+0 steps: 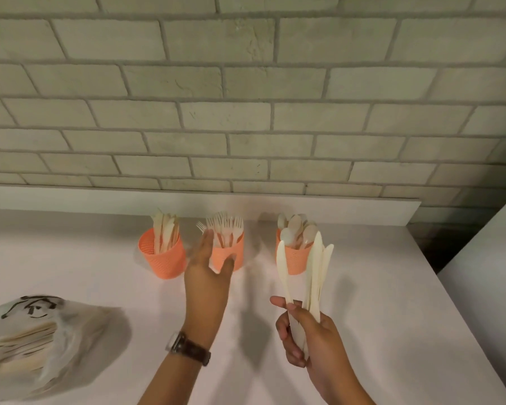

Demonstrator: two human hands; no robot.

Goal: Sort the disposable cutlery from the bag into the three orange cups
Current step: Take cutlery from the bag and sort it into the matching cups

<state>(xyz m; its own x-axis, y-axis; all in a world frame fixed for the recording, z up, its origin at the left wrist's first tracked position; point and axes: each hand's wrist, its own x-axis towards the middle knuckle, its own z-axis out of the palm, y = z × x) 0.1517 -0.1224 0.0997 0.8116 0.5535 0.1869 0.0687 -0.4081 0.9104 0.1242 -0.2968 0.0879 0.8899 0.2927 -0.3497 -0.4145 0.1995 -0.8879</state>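
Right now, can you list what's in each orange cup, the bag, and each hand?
left orange mesh cup: cream plastic knives
middle orange mesh cup: cream plastic forks
right orange mesh cup: cream plastic spoons
left hand: open, empty, in front of the middle cup
right hand: grips a bunch of cream knives
cloudy plastic bag: on the white counter, more cutlery inside

Person, item: bare left hand [206,276] and forearm, wristwatch [187,347] at the wrist with dark brown strap and pale metallic case at the strap's left end; right hand [310,337], right of the watch, bare likewise.
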